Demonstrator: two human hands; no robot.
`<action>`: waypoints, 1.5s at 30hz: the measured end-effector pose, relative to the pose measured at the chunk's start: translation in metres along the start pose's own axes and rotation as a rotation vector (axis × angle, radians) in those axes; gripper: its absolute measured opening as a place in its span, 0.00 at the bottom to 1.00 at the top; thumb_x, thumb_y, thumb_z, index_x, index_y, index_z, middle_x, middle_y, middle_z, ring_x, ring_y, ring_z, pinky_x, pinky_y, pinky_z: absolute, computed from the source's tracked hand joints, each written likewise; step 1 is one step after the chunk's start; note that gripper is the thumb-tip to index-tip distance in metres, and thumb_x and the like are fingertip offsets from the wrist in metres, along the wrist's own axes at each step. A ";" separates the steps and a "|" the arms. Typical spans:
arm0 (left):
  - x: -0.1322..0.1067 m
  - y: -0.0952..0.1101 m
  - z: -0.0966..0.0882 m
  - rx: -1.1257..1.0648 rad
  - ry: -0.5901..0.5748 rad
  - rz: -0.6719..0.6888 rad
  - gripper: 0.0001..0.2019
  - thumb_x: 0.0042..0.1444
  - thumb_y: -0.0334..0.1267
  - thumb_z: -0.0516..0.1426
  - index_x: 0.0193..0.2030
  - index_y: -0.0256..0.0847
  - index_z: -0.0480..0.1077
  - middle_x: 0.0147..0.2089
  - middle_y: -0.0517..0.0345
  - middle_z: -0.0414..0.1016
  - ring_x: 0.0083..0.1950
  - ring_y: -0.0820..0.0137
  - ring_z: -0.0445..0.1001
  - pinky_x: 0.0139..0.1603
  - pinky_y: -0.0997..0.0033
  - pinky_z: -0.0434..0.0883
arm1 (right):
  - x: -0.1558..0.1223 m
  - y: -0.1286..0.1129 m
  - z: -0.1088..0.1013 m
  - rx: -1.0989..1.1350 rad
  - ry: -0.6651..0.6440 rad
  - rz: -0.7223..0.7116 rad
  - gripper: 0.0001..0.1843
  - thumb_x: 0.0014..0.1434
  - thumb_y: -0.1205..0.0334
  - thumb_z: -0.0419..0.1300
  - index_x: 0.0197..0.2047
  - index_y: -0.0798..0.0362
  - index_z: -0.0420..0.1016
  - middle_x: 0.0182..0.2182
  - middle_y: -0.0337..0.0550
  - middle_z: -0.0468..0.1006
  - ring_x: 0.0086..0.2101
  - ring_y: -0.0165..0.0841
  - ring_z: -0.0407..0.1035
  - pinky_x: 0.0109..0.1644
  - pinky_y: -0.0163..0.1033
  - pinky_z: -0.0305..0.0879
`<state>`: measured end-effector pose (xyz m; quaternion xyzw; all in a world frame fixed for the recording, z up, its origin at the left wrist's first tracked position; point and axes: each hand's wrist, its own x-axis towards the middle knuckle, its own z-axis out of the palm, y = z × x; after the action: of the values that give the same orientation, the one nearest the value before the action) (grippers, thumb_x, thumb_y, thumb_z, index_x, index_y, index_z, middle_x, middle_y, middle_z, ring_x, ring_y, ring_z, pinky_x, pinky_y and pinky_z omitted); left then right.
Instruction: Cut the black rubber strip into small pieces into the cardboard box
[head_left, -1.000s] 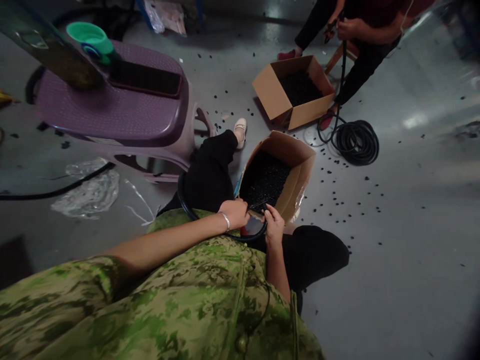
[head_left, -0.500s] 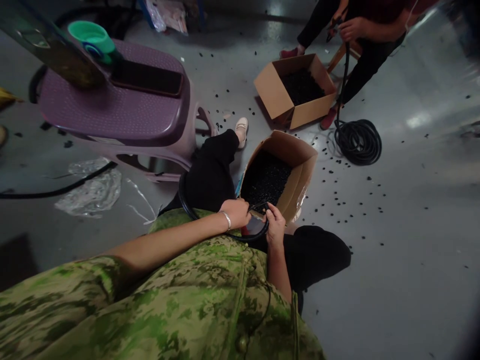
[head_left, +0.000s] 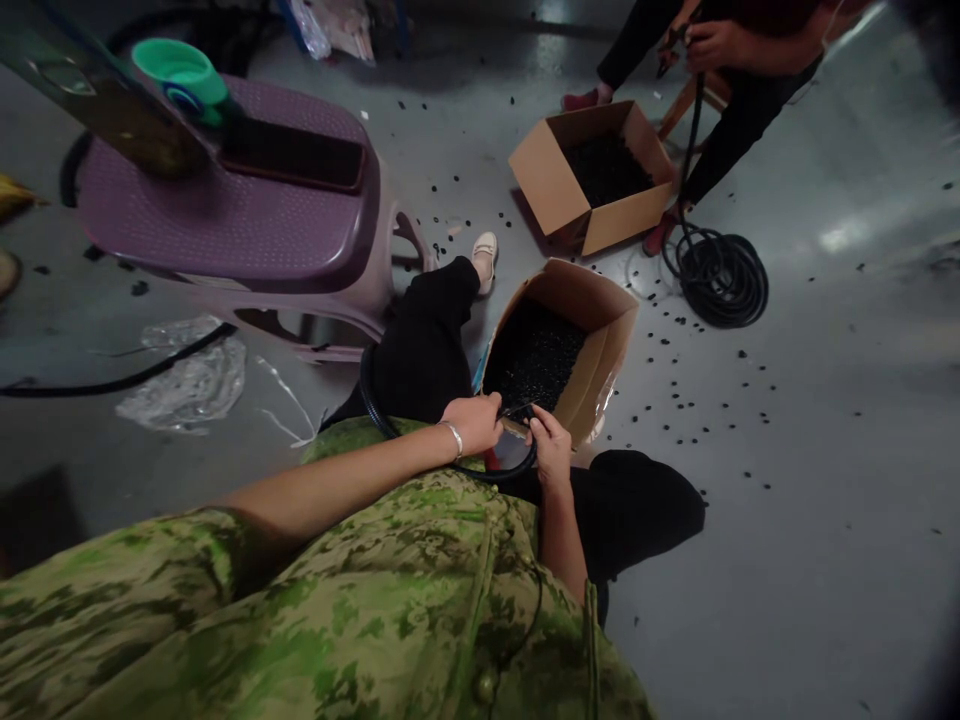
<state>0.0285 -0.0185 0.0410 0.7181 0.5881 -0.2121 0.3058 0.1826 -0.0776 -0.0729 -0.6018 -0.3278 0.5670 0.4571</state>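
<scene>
Black hose loops across your lap, your left hand and right hand both closed on it near its end; cardboard box of black bits just beyond your fingers, purple stool further left

Green camouflage top, black trousers, seemingly silver bracelet.

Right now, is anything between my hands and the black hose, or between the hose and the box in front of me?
Nothing visible. The left hand and right hand already grip the black hose, right at the near edge of the open cardboard box.
</scene>
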 end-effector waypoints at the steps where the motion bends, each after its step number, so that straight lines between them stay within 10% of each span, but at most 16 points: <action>1: 0.001 0.000 0.000 0.004 -0.006 0.010 0.18 0.61 0.42 0.50 0.53 0.37 0.70 0.49 0.44 0.78 0.49 0.58 0.78 0.48 0.62 0.73 | 0.000 -0.001 0.000 -0.008 0.000 0.000 0.23 0.54 0.52 0.63 0.50 0.55 0.80 0.17 0.34 0.72 0.20 0.28 0.63 0.28 0.35 0.62; 24: 0.015 0.002 0.022 0.034 -0.062 0.006 0.21 0.66 0.43 0.45 0.51 0.34 0.74 0.48 0.39 0.79 0.49 0.58 0.78 0.47 0.64 0.73 | 0.010 0.002 0.008 0.005 0.083 0.045 0.23 0.51 0.49 0.64 0.45 0.57 0.80 0.25 0.39 0.77 0.19 0.26 0.60 0.24 0.34 0.58; 45: 0.011 0.008 -0.026 0.090 -0.138 0.043 0.19 0.62 0.39 0.48 0.44 0.32 0.79 0.45 0.38 0.80 0.48 0.56 0.78 0.47 0.64 0.74 | 0.001 -0.009 0.014 -0.097 -0.065 0.006 0.19 0.54 0.53 0.63 0.45 0.56 0.81 0.18 0.36 0.73 0.18 0.28 0.61 0.26 0.35 0.62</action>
<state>0.0370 0.0060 0.0536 0.7271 0.5399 -0.2808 0.3178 0.1697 -0.0711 -0.0645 -0.6053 -0.3678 0.5712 0.4149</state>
